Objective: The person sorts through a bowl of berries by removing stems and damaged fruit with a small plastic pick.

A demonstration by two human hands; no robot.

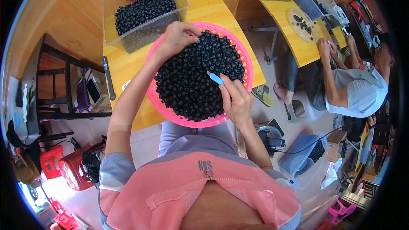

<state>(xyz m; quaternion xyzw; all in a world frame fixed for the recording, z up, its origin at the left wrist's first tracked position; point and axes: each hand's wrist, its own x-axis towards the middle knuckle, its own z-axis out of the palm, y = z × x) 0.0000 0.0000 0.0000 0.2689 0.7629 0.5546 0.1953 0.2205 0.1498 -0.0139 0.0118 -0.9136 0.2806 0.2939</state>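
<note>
Overhead, in the head view, a person's right hand (237, 101) pinches a small knife with a light-blue handle (217, 79) above small, round, black berry-like pieces (187, 89) heaped in a round pink plastic basket (191, 124). The left hand (182, 38) bends over the heap's far edge, fingertips drawn close, though whether they grip a piece cannot be told. Beyond, a clear rectangular plastic bin (140, 40) stands on a yellow wooden table (213, 4).

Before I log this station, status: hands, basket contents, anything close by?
Right hand: gripping blue-handled tool over dark round pieces. Left hand: at heap's far-left edge, grip unclear. Pink basket: heaped. Clear box: beyond basket, leftward.
</note>
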